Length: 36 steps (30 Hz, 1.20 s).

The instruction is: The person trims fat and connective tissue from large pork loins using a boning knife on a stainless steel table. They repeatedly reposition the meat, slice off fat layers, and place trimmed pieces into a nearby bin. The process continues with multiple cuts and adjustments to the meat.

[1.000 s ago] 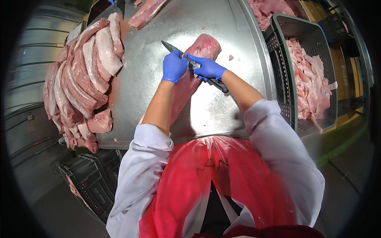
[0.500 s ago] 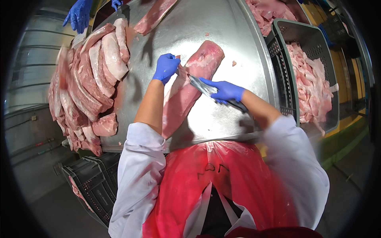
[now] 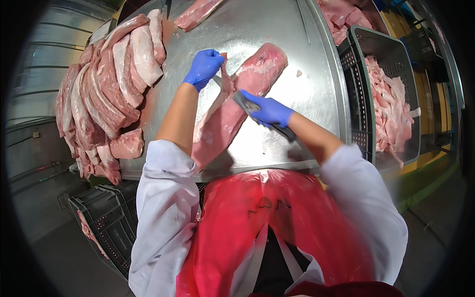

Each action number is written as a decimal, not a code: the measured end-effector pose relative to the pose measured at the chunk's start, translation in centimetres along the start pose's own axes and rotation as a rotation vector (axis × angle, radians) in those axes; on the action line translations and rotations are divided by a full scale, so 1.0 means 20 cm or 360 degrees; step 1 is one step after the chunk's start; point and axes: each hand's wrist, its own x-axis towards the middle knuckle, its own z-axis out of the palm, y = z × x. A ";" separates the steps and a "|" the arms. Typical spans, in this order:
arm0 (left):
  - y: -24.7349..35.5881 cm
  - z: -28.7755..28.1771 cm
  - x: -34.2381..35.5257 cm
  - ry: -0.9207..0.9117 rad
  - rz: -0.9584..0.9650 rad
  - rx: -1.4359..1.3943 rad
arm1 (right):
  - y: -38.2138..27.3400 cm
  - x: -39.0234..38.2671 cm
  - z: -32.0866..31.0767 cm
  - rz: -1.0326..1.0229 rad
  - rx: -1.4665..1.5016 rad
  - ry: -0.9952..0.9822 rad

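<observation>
A long pork loin (image 3: 227, 121) lies slantwise on the metal table in front of me. My left hand (image 3: 203, 68), in a blue glove, pinches the upper end of a thin strip of trimming (image 3: 225, 76) and holds it raised off the loin's left side. My right hand (image 3: 271, 111), gloved in blue too, is closed round the dark handle of a knife (image 3: 243, 102). Its blade lies against the loin where the strip joins the meat; the tip is hidden there.
Many pork pieces (image 3: 106, 89) are heaped along the table's left edge. Another piece (image 3: 198, 14) lies at the far side. To the right stands a grey crate (image 3: 354, 89) with pale trimmings (image 3: 388, 111). A dark crate (image 3: 106, 222) sits low at the left.
My left hand has drawn the strip up and leftward, so more of it hangs free. The knife has shifted slightly left along the loin. The other person's gloved hands at the top left are gone.
</observation>
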 end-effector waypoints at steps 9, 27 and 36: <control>-0.02 -0.17 -0.07 0.0069 0.0125 -0.0024 | 0.06 -0.10 0.16 0.0056 -0.0023 -0.0038; -0.21 -0.77 -0.27 0.0260 0.0168 -0.0349 | -0.14 -0.24 0.48 0.0189 -0.0235 -0.0064; -1.07 -0.71 -0.58 0.0177 0.0407 0.1012 | -0.09 -0.22 0.33 0.0058 -0.0027 0.0328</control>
